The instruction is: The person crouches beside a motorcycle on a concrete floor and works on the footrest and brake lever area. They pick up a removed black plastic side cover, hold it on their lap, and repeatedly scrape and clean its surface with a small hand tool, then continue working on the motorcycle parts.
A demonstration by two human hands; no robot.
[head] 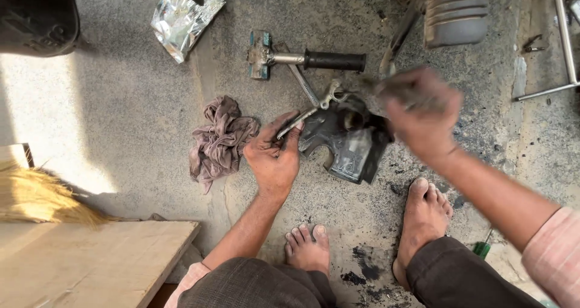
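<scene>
Knees and bare feet fill the bottom edge. Left of the hands lie a plank and a rag. Left hand pinches a thin metal rod, its long axis running up-right into the dark metal part on the floor just right of it. Right hand hovers blurred over the part; its grip cannot be told. A hammer lies beyond

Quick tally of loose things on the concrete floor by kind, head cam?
Tools: 2, blue-headed hammer with black grip, slim metal tool in left hand
Dark metal engine part: 1
Crumpled mauve rag: 1
Silver foil pouch: 1
Total: 5
</scene>
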